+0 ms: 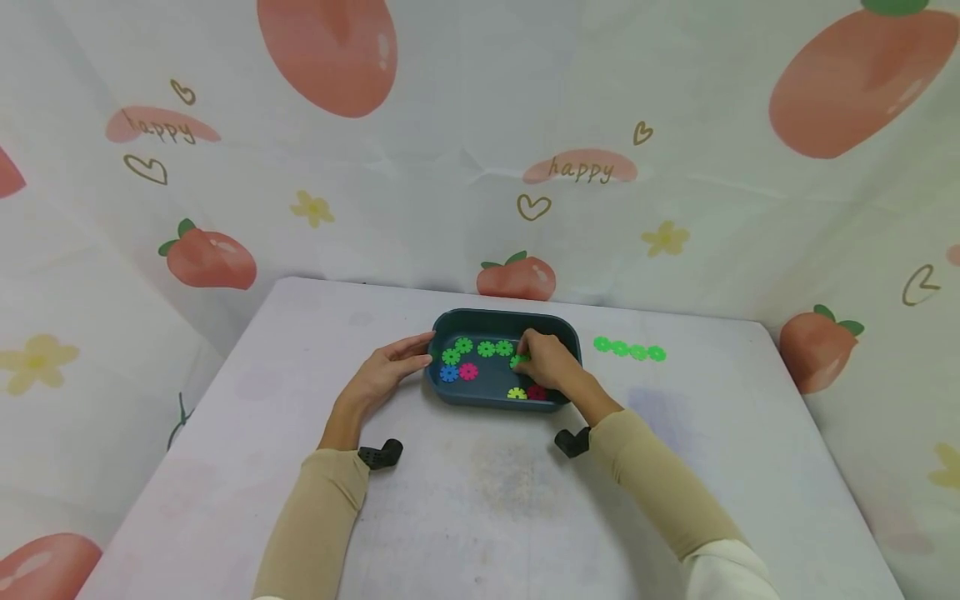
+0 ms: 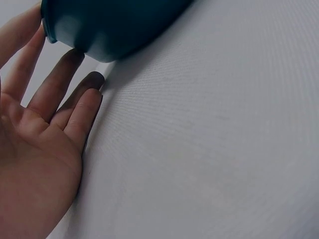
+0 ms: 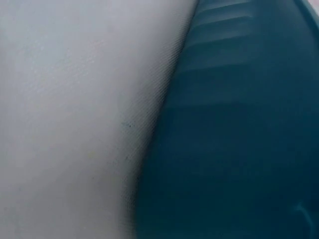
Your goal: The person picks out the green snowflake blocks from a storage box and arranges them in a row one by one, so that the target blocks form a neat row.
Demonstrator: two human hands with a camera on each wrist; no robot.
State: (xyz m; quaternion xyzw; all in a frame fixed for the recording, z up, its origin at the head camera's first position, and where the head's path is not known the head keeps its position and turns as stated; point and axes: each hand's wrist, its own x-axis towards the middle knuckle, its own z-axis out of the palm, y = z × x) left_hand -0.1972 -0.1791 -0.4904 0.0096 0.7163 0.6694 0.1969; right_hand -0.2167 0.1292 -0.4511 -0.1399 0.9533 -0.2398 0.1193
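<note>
A dark teal tray (image 1: 468, 402) holds notched plastic discs: several green discs (image 1: 487, 349), a blue disc (image 1: 448, 372), a pink disc (image 1: 468, 372), a yellow disc (image 1: 516, 393) and a dark red disc (image 1: 536, 392). My left hand (image 1: 382, 371) has its fingers extended, fingertips touching the tray's left end; the left wrist view shows them against the tray's outer wall (image 2: 119, 25). Reaching over the right end, my right hand (image 1: 551, 362) pinches a green disc (image 1: 516, 362), partly covered by the fingers. In the right wrist view only the tray's outer side (image 3: 229, 149) and the tabletop show.
A row of several green discs (image 1: 629, 349) lies on the white table (image 1: 465, 500), to the right of the tray. Behind the table hangs a printed cloth (image 1: 435, 183) with fruit and flowers. Each wrist carries a small black camera mount (image 1: 382, 454).
</note>
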